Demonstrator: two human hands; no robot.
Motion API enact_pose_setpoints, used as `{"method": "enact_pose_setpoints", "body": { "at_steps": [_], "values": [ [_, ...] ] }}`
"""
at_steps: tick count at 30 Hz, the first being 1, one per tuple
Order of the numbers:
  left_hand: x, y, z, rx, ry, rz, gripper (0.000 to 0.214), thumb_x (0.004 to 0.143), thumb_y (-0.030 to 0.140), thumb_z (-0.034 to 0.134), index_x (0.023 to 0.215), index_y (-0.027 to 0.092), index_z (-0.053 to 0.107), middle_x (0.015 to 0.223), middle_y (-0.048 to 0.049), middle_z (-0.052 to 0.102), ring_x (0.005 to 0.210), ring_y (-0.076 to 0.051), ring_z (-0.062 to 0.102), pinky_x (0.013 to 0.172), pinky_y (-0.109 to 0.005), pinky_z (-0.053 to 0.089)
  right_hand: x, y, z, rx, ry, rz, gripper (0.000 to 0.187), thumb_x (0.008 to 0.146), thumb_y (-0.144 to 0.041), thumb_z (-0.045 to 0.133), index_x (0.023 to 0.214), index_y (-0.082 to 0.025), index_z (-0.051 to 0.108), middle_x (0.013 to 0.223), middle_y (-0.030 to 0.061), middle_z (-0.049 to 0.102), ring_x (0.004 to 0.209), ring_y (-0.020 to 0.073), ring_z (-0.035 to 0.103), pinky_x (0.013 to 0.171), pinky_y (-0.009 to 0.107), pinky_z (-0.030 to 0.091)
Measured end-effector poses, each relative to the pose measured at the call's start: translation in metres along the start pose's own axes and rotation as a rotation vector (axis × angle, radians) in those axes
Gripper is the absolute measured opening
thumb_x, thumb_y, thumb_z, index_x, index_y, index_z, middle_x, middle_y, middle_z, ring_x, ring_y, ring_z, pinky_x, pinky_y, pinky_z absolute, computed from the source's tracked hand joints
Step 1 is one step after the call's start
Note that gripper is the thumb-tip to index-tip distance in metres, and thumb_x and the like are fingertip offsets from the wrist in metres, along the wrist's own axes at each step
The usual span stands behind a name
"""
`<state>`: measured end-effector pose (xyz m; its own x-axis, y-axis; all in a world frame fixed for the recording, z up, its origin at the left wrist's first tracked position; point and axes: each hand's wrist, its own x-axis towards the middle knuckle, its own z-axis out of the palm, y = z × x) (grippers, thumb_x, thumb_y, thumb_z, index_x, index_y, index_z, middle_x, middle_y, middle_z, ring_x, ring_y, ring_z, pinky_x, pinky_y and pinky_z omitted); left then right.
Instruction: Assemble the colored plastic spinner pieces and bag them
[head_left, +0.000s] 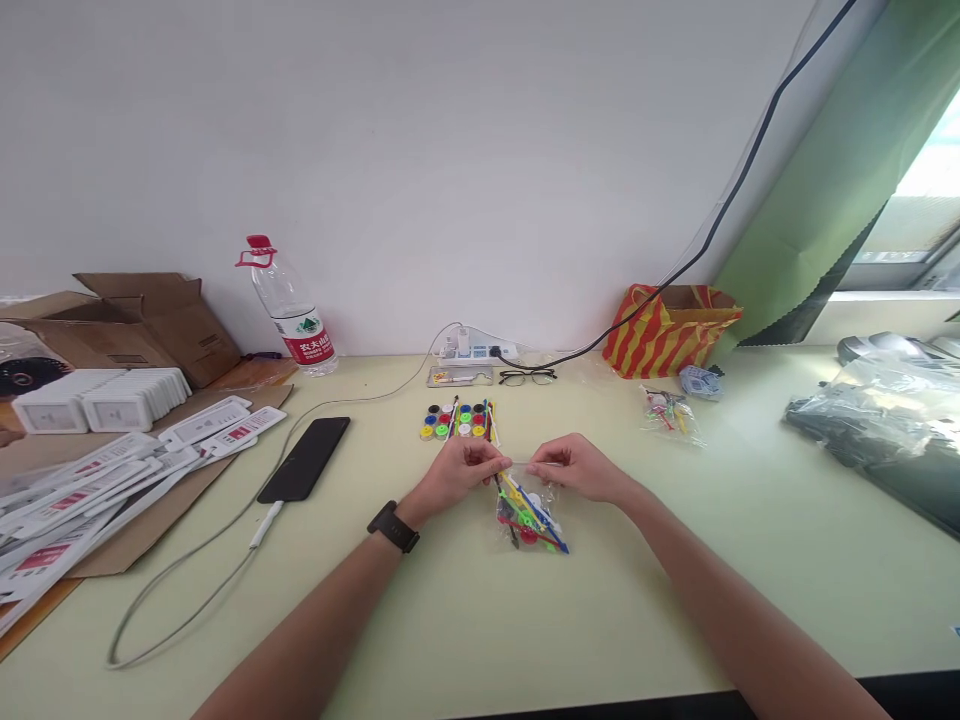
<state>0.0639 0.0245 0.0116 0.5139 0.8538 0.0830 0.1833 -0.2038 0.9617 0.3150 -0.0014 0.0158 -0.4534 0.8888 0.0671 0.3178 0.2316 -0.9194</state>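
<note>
Between my two hands hangs a clear plastic bag (pixel 526 515) holding colourful plastic arrow-shaped pieces and small round discs. My left hand (pixel 466 470), with a black watch on its wrist, pinches the bag's top edge on the left. At the top right corner my right hand (pixel 574 467) pinches the same edge. Just behind my hands, rows of coloured round discs (pixel 465 418) lie on the table with several thin arrow-shaped sticks beside them; my left hand partly covers the sticks' near ends.
A black phone (pixel 304 460) on a white cable lies left. Behind are a water bottle (pixel 300 310), a power strip (pixel 476 348), glasses (pixel 528 377) and a striped bag (pixel 667 335). Another filled plastic bag (pixel 671 415) lies right. Cardboard boxes (pixel 142 325) and white packages (pixel 112 480) crowd the far left.
</note>
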Motion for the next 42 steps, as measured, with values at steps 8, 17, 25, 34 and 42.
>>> {"method": "enact_pose_setpoints", "body": {
  "at_steps": [8, 17, 25, 34, 42],
  "values": [
    [-0.002, -0.001, -0.009, 0.038, 0.015, 0.035, 0.031, 0.085, 0.046, 0.078, 0.091, 0.016, 0.081, 0.084, -0.0086, 0.078, 0.071, -0.017, 0.068, 0.066, -0.027, 0.056, -0.003, 0.002, -0.021, -0.031, 0.125, -0.054, 0.031, 0.084, -0.049, 0.075, 0.084, -0.018, 0.081, 0.083, 0.0049, 0.069, 0.072, 0.0166, 0.057, 0.065, 0.030, 0.044],
    [0.001, -0.010, -0.015, 0.097, 0.250, 0.019, 0.038, 0.092, 0.053, 0.067, 0.079, 0.017, 0.070, 0.069, -0.0036, 0.071, 0.050, -0.011, 0.057, 0.047, -0.021, 0.046, -0.010, 0.017, -0.062, -0.149, 0.616, -0.102, 0.016, 0.080, -0.034, 0.069, 0.082, -0.018, 0.074, 0.079, 0.0043, 0.071, 0.072, 0.0190, 0.062, 0.065, 0.031, 0.048],
    [-0.002, -0.016, -0.007, 0.361, 0.189, 0.081, 0.036, 0.092, 0.049, 0.067, 0.074, 0.018, 0.070, 0.063, -0.0006, 0.067, 0.055, -0.012, 0.054, 0.051, -0.023, 0.042, -0.022, 0.047, -0.099, -0.788, 1.125, -0.139, 0.018, 0.080, -0.023, 0.059, 0.089, -0.020, 0.075, 0.082, 0.0059, 0.067, 0.073, 0.0215, 0.060, 0.066, 0.033, 0.046],
    [-0.004, -0.014, -0.005, 0.459, 0.151, 0.125, 0.033, 0.094, 0.044, 0.064, 0.075, 0.018, 0.070, 0.066, -0.0002, 0.066, 0.059, -0.012, 0.052, 0.055, -0.024, 0.040, -0.022, 0.073, -0.089, -0.931, 0.579, 0.001, 0.012, 0.083, -0.023, 0.059, 0.079, -0.022, 0.070, 0.083, 0.0076, 0.070, 0.086, 0.0266, 0.062, 0.081, 0.040, 0.045],
    [-0.011, -0.006, -0.001, 0.211, 0.229, 0.189, 0.030, 0.086, 0.027, 0.063, 0.057, 0.017, 0.064, 0.054, 0.0006, 0.058, 0.051, -0.011, 0.048, 0.049, -0.024, 0.034, 0.023, 0.054, -0.017, -0.754, 0.529, -0.149, 0.031, 0.101, -0.030, 0.043, 0.120, -0.020, 0.064, 0.116, 0.0122, 0.070, 0.113, 0.0274, 0.062, 0.100, 0.044, 0.051]
  ]
}}
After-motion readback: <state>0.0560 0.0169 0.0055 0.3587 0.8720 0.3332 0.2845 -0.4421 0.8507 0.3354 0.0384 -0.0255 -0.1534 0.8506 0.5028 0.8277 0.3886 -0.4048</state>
